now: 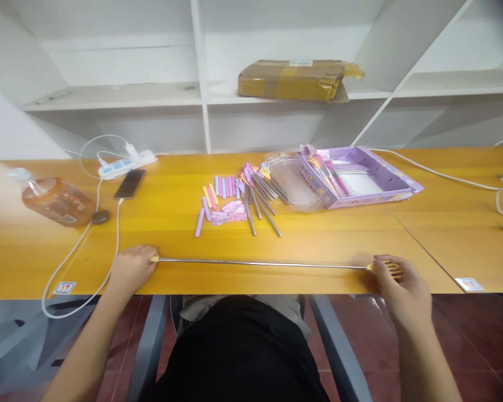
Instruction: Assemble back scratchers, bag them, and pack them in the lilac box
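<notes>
A long, thin metal rod (260, 263) stretches level between my two hands, low over the front part of the table. My left hand (134, 268) is closed round its yellow end. At the other end, my right hand (400, 279) grips the yellow claw-shaped head (392, 269), its prongs showing between thumb and fingers. Beyond the rod lies a pile of metal rods (262, 195) with pink, purple, yellow and blue heads. Several coloured sticks (224, 186) and small pink cards (235, 212) lie just left of that pile.
A purple box (373, 198) and clear plastic tray (295, 181) sit behind right. On the left are a bottle (58, 200), a phone (129, 183), a power strip (128, 163) and a looping white cable (71, 257). A taped carton (291, 81) rests on the shelf.
</notes>
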Motion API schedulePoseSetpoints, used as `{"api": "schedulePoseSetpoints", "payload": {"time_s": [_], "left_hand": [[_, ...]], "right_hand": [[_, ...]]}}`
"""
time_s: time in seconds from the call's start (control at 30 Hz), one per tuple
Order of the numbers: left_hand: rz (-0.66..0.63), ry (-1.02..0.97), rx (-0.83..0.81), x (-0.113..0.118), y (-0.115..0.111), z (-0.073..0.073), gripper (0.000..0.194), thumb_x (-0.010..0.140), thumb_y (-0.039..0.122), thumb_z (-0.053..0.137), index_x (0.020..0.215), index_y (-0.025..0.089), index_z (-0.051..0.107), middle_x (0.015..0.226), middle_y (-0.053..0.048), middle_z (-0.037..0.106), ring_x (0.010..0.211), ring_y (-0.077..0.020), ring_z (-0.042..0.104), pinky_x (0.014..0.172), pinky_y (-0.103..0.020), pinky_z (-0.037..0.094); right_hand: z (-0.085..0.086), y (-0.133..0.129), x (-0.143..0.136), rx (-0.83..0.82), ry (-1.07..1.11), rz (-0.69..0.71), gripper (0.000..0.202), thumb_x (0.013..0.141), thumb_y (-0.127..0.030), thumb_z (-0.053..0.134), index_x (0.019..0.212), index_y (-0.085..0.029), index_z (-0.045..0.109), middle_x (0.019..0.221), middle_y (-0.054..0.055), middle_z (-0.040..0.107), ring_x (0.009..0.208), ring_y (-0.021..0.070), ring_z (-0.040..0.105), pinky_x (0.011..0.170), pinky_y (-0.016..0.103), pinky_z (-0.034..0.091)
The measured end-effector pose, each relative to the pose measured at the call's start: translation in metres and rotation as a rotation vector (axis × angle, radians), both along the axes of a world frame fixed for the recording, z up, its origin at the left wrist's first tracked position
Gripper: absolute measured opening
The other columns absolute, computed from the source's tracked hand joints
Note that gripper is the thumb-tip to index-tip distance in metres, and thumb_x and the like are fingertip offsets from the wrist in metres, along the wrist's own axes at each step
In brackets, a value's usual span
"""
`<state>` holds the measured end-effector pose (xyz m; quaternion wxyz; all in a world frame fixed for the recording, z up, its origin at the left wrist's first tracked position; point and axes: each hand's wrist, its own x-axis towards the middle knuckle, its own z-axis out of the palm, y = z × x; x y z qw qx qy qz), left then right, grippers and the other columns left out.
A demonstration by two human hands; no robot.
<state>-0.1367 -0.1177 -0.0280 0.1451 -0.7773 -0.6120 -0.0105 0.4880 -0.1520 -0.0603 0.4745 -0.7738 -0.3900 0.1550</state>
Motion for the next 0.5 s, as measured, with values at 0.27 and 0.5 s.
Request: {"api": "schedulePoseSetpoints", "payload": {"time_s": [0.27,0.5], "left_hand": [[0.134,0.051,-0.134,0.012,-0.003,0.011,0.03,0.097,0.021,0.051,0.082,0.022,0.077,0.087,-0.01,0.084,0.09,-0.0316,0.082,0.067,-0.034,0.045],[0.163,0.109,-0.304,0.074,-0.006,0.047,0.031,0.1,0.017,0.049,0.098,0.019,0.08,0.095,-0.016,0.085,0.092,-0.0364,0.083,0.069,-0.036,0.051]], "right_hand": [[-0.002,0.001,-0.003,-0.059,-0.149,-0.02,0.061,0.082,-0.074,0.057,0.109,-0.021,0.069,0.095,0.012,0.074,0.084,0.029,0.069,0.085,0.046,0.054],[0.007,0.014,-0.019,-0.081,-0.226,0.102,0.058,0.094,-0.073,0.051,0.114,-0.02,0.068,0.092,0.013,0.076,0.082,0.0305,0.073,0.078,0.042,0.055]]}}
